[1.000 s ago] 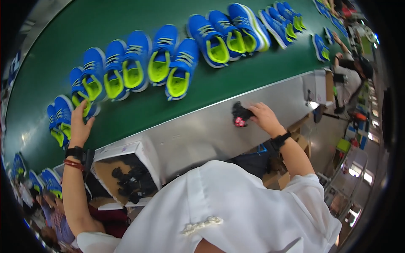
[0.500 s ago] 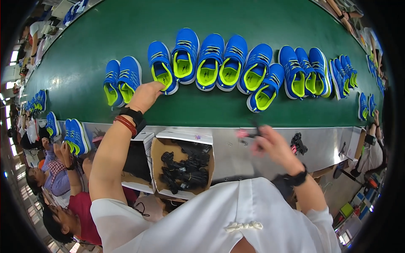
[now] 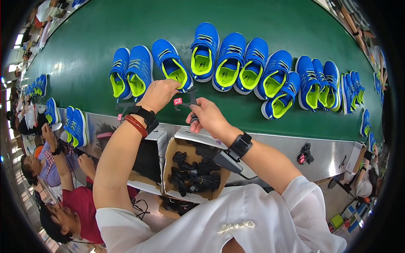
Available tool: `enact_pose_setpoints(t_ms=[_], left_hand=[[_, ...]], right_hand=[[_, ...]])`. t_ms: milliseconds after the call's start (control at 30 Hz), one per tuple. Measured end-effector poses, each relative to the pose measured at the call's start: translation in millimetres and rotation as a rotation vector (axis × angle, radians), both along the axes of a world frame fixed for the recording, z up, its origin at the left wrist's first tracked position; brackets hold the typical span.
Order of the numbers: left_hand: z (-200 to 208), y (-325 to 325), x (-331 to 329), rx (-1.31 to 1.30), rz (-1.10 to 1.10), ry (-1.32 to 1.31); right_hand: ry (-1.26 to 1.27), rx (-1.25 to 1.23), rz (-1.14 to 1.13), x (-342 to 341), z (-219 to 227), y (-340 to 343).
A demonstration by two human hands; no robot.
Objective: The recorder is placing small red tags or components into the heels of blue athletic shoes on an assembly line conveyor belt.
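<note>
My left hand (image 3: 159, 95) pinches the heel of a blue sneaker (image 3: 167, 51) with a lime-green lining. In my right hand (image 3: 211, 119) is a black plastic shoe hanger (image 3: 193, 98) with a red size tag, held close to that heel. A further dark piece shows between the right fingers; its kind cannot be made out. Just left of my left hand, a pair of matching sneakers (image 3: 139, 67) has another black hanger (image 3: 125, 106) with a red tag at its heels. To the right stands a single sneaker (image 3: 204, 52), then several more in a row.
Under the shoes lies a green work surface (image 3: 253, 19) with a metal edge (image 3: 270, 147). Below it, an open cardboard box (image 3: 170, 157) holds black hangers. Loose hangers (image 3: 305, 154) lie on the metal at right. Co-workers (image 3: 69, 211) sit at left.
My right hand has come left with the hanger, up beside my left hand. My left hand still holds the sneaker's heel, and that sneaker now stands farther from its right neighbour. The view has shifted slightly.
</note>
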State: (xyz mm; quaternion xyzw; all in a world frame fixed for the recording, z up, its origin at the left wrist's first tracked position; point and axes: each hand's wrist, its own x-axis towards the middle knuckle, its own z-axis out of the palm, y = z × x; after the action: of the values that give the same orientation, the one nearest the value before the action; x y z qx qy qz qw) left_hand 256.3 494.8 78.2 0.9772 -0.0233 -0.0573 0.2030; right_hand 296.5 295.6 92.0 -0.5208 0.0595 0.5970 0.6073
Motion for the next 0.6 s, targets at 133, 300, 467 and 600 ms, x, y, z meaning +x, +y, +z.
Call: enact_pose_setpoints(t_ms=[133, 300, 467, 600], left_hand=[[0.9, 2.2, -2.3, 0.018, -0.006, 0.013], [5.8, -3.9, 4.0, 0.024, -0.007, 0.035], [5.4, -1.4, 2.8, 0.151, -0.077, 0.153], [30.9, -13.6, 6.0, 0.068, -0.03, 0.067]], right_hand=[[-0.074, -0.045, 0.001, -3.0, 5.7, 1.4], [-0.054, -0.02, 0.022, -3.1, 0.4, 0.9], [-0.221, 0.052, 0.357, 19.0, 4.1, 4.7], [-0.235, 0.104, 0.336, 36.4, -0.7, 0.2]])
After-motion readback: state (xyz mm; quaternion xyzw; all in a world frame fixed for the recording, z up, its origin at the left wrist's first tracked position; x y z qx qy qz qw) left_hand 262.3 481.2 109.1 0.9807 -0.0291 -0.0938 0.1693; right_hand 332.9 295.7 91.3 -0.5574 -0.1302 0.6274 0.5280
